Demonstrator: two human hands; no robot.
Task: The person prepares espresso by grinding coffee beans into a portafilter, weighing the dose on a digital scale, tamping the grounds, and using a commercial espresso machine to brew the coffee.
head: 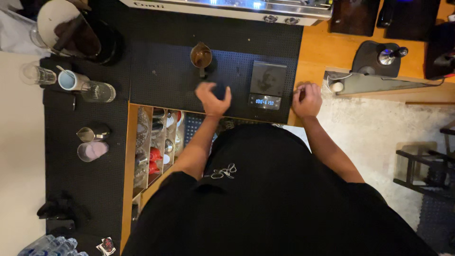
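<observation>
Nearest the camera is the person's black apron, and below the counter edge an open wooden shelf (156, 142) holds cups and small red and white things in narrow compartments, kept within reach of whoever stands here; to the left, on the black perforated mat (95, 161), a small steel pitcher (90, 134) and a glass of pale pink liquid (92, 151) sit just beside each other, set aside from the working spot.

The left hand (213, 98) is curled over a small dark object (219, 90) on the mat, fingers wrapped around its top; the hand is blurred, so the object's kind cannot be told, but the grip looks closed on it from above, as one presses or turns something down. The right hand (307, 98) rests as a loose fist on the wooden counter edge (313, 57); whether it holds anything I cannot tell; it seems to steady the body.

Between the hands stands a digital scale (268, 85) with a lit display, close by for weighing; just beyond the left hand a small metal jug of brown liquid (201, 56) stands upright, handle toward the person.

Farther off, the steel front of a machine (246, 10) runs along the back; a tamper on a dark mat (386, 56) sits well to the right; glasses and a blue-and-white cup (68, 79) stand at far left.
</observation>
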